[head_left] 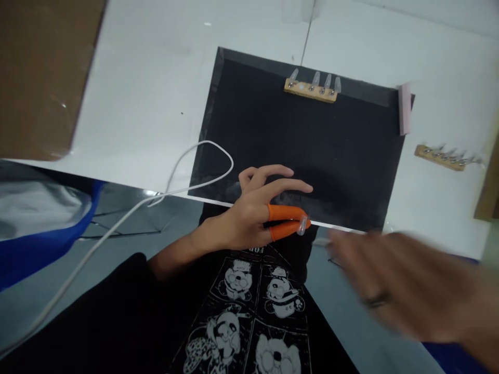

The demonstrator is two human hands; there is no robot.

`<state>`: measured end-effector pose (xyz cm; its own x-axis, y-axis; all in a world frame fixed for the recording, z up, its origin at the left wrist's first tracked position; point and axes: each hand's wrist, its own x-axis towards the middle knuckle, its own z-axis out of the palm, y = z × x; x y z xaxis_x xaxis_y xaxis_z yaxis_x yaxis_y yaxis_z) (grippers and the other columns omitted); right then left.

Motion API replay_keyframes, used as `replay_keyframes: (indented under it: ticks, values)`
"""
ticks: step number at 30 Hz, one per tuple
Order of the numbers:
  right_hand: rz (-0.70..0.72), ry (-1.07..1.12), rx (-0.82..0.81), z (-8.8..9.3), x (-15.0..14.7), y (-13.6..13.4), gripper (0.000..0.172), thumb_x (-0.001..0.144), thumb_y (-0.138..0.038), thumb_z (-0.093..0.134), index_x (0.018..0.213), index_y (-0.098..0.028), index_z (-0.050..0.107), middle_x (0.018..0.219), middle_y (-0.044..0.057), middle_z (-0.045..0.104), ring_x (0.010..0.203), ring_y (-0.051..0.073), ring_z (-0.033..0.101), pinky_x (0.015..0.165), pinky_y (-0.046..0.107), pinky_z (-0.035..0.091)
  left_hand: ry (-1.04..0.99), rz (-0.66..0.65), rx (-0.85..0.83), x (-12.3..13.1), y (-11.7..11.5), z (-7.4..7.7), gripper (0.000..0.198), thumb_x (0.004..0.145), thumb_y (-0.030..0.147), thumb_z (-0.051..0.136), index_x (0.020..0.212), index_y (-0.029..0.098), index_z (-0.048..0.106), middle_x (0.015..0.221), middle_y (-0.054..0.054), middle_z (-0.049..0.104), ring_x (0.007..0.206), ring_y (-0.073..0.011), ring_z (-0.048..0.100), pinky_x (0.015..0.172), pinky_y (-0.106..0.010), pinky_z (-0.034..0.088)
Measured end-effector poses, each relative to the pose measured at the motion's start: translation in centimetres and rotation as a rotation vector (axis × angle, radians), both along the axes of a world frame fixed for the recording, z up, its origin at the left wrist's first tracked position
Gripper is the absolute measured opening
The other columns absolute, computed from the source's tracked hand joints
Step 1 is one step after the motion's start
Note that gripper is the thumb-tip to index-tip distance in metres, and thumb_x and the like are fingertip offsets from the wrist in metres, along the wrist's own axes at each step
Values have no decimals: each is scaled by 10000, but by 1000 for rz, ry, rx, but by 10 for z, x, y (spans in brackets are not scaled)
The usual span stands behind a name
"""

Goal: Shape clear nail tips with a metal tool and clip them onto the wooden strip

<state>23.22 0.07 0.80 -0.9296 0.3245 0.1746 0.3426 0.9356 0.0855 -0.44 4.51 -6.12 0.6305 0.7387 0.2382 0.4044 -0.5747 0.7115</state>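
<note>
My left hand (253, 213) is just over the near edge of the black mat (273, 130). Orange finger covers sit on its thumb and index finger, which pinch a small clear piece like a false nail tip (302, 225). The other fingers stretch out over the mat. To the right, my right hand (405, 283) is smeared by motion, with a ring on one finger. A pale, thin bit (322, 241) shows beside its fingertips; I cannot tell whether the hand holds it. On the mat's far side, a wooden strip (312, 91) carries several upright clear tips on metal studs.
A second wooden strip (440, 157) with clear tips lies on the white table (436, 208) to the right. A pink block (404, 109) rests at the mat's right edge. A white cable (117, 223) loops onto the mat from the left. A brown board (42, 78) occupies the left.
</note>
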Motion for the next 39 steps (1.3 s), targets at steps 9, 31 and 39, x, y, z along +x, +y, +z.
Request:
replay_keyframes:
  ticks: [9,31,39]
  values:
    - [27,-31,74,3,-5,2,329,923,-126,425,1113,76,601,773,157,692,630,232,618,578,375,437,13,-7,2,0,1,3,55,893,321,685,878,288,725,1267,-3,665,1260,-271,467,963,-448,254]
    - [171,-51,-24,-2,-11,-7,347,921,-184,413,1084,17,645,735,107,653,584,210,569,535,353,352,11,27,2,-2,0,2,77,892,339,685,869,286,737,1263,-6,668,1250,-267,468,971,-438,252]
    - [-41,-38,60,2,-2,2,351,889,-168,577,1156,59,593,826,136,674,714,221,606,621,351,422,-15,-1,9,-2,2,0,52,899,298,678,893,280,726,1277,-16,655,1263,-277,460,966,-452,250]
